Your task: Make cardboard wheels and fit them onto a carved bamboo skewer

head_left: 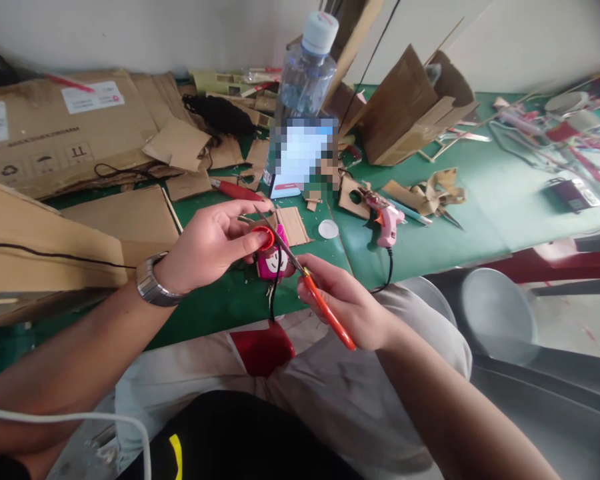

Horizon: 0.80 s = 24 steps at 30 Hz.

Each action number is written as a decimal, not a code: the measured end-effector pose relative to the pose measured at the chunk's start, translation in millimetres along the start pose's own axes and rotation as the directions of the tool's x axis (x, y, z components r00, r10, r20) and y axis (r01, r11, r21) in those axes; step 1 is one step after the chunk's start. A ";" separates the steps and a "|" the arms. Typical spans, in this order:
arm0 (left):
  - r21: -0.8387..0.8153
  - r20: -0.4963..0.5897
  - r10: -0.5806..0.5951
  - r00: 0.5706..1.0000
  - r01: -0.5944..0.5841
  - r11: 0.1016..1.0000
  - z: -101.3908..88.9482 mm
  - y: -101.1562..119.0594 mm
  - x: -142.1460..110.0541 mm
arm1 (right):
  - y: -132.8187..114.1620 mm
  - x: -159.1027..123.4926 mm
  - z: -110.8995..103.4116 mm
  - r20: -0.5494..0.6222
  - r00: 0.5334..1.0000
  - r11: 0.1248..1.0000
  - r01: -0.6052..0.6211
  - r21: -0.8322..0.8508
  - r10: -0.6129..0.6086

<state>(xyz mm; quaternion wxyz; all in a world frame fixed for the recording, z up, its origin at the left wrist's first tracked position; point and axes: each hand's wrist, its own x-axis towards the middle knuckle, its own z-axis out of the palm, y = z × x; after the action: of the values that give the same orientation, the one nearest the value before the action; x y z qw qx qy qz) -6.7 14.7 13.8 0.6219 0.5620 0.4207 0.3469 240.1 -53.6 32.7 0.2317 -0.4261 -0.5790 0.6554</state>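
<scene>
The left hand (205, 243) pinches a small red cap (265, 238) above the near side of the green table (365, 259); the right hand (347, 300) is wrapped round the orange grip of the scissors (305, 272), blades slightly parted at the cap. The rim looks mostly whole, so the cutting seems barely begun and largely left, though any nick's depth I cannot tell
</scene>
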 end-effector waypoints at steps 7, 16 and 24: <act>0.039 0.105 -0.006 0.994 0.002 0.999 -6.0 11.4 -2.9 | -9.7 -4.5 -13.2 0.080 0.996 0.988 -0.020 -0.153 0.032; 0.094 0.183 -0.001 0.983 -0.016 0.995 -8.5 14.8 -4.4 | -10.2 -9.4 -21.3 0.088 0.994 0.935 -0.026 -0.353 0.060; 0.120 0.273 -0.038 0.961 0.005 0.993 -11.3 13.4 -5.9 | -14.7 -11.7 -25.7 0.139 0.989 0.905 0.009 -0.426 0.055</act>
<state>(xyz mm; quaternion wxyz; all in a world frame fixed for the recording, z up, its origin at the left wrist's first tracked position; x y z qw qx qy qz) -18.8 15.6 27.7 0.6435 0.6360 0.3563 0.2333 264.8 -45.3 51.0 0.0818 -0.4233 -0.7184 0.5458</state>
